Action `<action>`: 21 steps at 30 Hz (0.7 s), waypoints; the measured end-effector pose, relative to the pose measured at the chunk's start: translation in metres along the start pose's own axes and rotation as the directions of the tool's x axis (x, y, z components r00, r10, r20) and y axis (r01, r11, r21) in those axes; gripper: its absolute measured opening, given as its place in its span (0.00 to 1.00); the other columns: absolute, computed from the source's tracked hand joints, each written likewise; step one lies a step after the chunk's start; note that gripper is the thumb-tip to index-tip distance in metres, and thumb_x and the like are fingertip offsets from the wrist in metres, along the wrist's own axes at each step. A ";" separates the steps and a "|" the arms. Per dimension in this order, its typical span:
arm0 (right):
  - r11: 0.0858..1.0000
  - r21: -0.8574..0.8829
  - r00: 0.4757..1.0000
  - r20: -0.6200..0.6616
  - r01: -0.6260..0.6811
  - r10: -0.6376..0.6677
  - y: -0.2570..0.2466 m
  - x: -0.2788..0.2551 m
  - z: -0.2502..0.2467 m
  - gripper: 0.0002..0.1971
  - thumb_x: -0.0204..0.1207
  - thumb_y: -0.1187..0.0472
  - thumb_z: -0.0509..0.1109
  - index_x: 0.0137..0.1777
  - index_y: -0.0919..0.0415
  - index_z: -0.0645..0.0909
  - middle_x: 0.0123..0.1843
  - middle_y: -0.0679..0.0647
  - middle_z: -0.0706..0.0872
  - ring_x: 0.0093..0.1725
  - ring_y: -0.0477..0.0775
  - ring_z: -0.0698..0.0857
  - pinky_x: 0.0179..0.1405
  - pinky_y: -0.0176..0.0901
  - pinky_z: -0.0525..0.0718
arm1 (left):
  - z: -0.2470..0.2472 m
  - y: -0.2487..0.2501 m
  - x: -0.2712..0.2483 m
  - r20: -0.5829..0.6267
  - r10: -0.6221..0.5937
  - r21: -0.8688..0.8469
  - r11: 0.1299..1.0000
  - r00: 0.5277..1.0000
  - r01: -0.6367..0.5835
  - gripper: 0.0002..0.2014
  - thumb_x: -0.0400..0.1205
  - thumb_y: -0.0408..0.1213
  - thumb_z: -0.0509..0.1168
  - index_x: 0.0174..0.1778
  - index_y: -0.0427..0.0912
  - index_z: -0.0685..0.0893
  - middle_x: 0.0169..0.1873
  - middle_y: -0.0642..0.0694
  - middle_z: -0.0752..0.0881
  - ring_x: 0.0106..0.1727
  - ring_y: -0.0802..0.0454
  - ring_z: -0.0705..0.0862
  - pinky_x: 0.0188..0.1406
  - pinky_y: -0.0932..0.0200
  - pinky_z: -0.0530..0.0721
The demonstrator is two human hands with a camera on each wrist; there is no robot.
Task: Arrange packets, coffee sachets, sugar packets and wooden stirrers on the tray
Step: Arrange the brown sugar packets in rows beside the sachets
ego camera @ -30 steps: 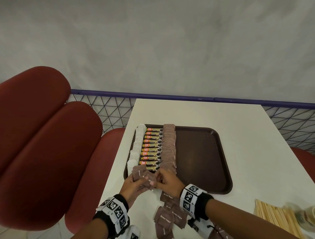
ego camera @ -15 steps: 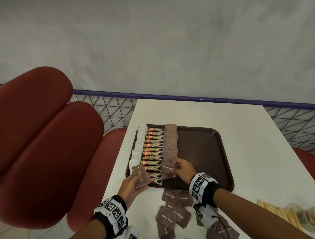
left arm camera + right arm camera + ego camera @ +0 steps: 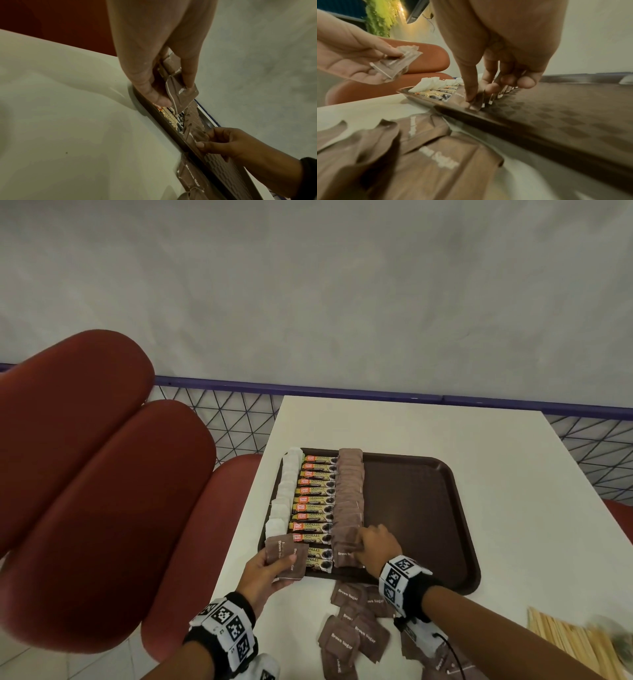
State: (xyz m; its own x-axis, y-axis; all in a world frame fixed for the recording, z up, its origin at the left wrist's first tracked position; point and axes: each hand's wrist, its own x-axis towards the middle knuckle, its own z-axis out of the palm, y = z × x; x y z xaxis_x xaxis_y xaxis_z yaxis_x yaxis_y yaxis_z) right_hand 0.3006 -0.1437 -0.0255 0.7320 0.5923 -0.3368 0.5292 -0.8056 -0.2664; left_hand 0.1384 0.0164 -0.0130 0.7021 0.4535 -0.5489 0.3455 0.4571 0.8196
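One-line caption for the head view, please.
Right hand sets a brown sugar packet on the tray; left hand holds spares.

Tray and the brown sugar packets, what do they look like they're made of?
Tray: probably moulded plastic, dark brown, with a raised rim and a dull textured checker floor seen from the right wrist. Brown sugar packets: likely matte paper; they crease, curl at the corners and carry white print.

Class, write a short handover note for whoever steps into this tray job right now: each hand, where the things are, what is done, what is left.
Left hand holds spare brown sugar packets above the dark brown plastic tray's near-left corner.
Right hand presses a packet onto the near end of the brown sugar row.
Done: white packet row, coffee sachet row.
Left: loose sugar packets and wooden stirrers on the white table.
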 end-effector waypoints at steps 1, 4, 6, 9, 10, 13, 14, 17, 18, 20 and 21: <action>1.000 0.013 1.000 -0.006 -0.003 0.003 0.001 0.000 0.001 0.18 0.76 0.55 0.67 0.64 0.60 0.74 0.64 0.57 0.78 0.68 0.58 0.72 0.66 0.48 0.74 | 0.000 0.000 0.000 0.003 -0.001 0.003 1.000 1.000 0.001 0.18 0.78 0.27 0.67 0.64 0.38 0.79 0.57 0.38 0.86 0.55 0.42 0.85 0.42 0.56 0.84; 0.998 0.065 0.999 -0.037 -0.001 0.003 0.003 -0.002 0.003 0.21 0.75 0.55 0.68 0.66 0.59 0.71 0.66 0.56 0.76 0.68 0.57 0.70 0.65 0.46 0.74 | 0.004 0.000 0.001 0.008 0.000 0.008 1.000 1.000 0.000 0.18 0.77 0.27 0.68 0.64 0.37 0.79 0.57 0.38 0.86 0.54 0.42 0.86 0.38 0.58 0.86; 0.997 0.075 0.996 -0.088 0.008 -0.001 0.003 -0.005 0.004 0.23 0.74 0.55 0.69 0.66 0.59 0.69 0.67 0.55 0.74 0.68 0.56 0.69 0.64 0.45 0.74 | 0.006 0.002 0.001 0.018 0.011 0.001 1.000 1.000 -0.011 0.18 0.77 0.27 0.68 0.64 0.37 0.79 0.56 0.38 0.87 0.53 0.43 0.86 0.34 0.60 0.86; 0.991 0.116 0.982 -0.185 0.065 -0.042 0.001 -0.011 0.004 0.20 0.75 0.51 0.68 0.63 0.57 0.69 0.64 0.53 0.73 0.66 0.53 0.69 0.62 0.43 0.75 | 0.010 0.003 0.001 0.031 0.020 -0.005 1.000 0.999 -0.020 0.18 0.77 0.26 0.68 0.64 0.36 0.79 0.55 0.38 0.87 0.52 0.43 0.87 0.33 0.60 0.87; 0.981 0.165 0.976 -0.205 0.103 -0.068 -0.001 -0.014 0.003 0.18 0.76 0.50 0.67 0.61 0.57 0.70 0.62 0.51 0.74 0.65 0.52 0.69 0.62 0.42 0.75 | 0.011 0.003 0.002 0.033 0.021 -0.003 1.000 0.999 -0.021 0.19 0.77 0.26 0.68 0.64 0.35 0.79 0.56 0.37 0.87 0.52 0.42 0.87 0.33 0.60 0.87; 0.890 0.416 0.980 -0.146 0.186 -0.136 -0.013 -0.023 -0.001 0.14 0.78 0.50 0.66 0.57 0.56 0.75 0.54 0.47 0.75 0.57 0.46 0.73 0.58 0.40 0.76 | 0.016 0.002 0.001 0.037 0.026 -0.001 1.000 0.999 -0.026 0.19 0.77 0.26 0.69 0.64 0.36 0.79 0.55 0.37 0.87 0.52 0.41 0.87 0.35 0.58 0.87; 0.834 0.521 0.983 -0.093 0.182 -0.156 -0.019 -0.026 -0.001 0.12 0.78 0.50 0.66 0.56 0.57 0.76 0.51 0.47 0.76 0.53 0.45 0.75 0.55 0.39 0.78 | 0.018 0.001 0.001 0.041 0.030 -0.005 1.000 0.999 -0.030 0.17 0.77 0.26 0.69 0.62 0.37 0.80 0.54 0.37 0.88 0.52 0.41 0.87 0.35 0.58 0.87; 0.682 0.724 0.979 0.045 0.106 -0.201 -0.037 -0.033 0.003 0.08 0.77 0.54 0.68 0.52 0.56 0.75 0.44 0.45 0.79 0.44 0.42 0.79 0.50 0.37 0.79 | 0.024 0.000 -0.001 0.054 0.050 -0.015 0.999 0.997 -0.049 0.15 0.77 0.26 0.68 0.58 0.39 0.82 0.52 0.36 0.89 0.50 0.40 0.88 0.38 0.55 0.89; 0.654 0.753 0.975 0.077 0.081 -0.209 -0.041 -0.033 0.005 0.08 0.77 0.56 0.69 0.51 0.56 0.74 0.43 0.46 0.80 0.44 0.43 0.79 0.50 0.38 0.79 | 0.025 0.000 -0.001 0.058 0.053 -0.016 0.999 0.997 -0.052 0.15 0.77 0.26 0.69 0.59 0.38 0.82 0.52 0.35 0.89 0.51 0.39 0.88 0.40 0.54 0.89; 0.620 0.783 0.969 0.115 0.049 -0.221 -0.046 -0.033 0.008 0.08 0.74 0.59 0.71 0.46 0.55 0.73 0.41 0.47 0.80 0.44 0.46 0.79 0.48 0.39 0.79 | 0.028 0.000 -0.003 0.066 0.047 -0.034 0.998 0.997 -0.045 0.15 0.78 0.28 0.68 0.61 0.35 0.81 0.53 0.34 0.88 0.52 0.39 0.88 0.41 0.53 0.89; 0.622 0.782 0.970 0.118 0.040 -0.211 -0.048 -0.033 0.007 0.09 0.73 0.60 0.72 0.42 0.53 0.73 0.39 0.48 0.80 0.43 0.48 0.79 0.47 0.42 0.80 | 0.029 0.001 -0.004 0.070 0.042 -0.053 0.998 0.997 -0.038 0.14 0.79 0.29 0.67 0.61 0.34 0.81 0.54 0.33 0.88 0.51 0.40 0.88 0.40 0.54 0.89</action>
State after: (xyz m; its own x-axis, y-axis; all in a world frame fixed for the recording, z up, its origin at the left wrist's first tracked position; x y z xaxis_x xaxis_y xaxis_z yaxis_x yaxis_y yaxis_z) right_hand 0.2484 -0.1247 -0.0084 0.5481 0.7464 -0.3774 0.0229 -0.4644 -0.8853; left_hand 0.1543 -0.0075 -0.0052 0.7578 0.4179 -0.5011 0.2845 0.4795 0.8302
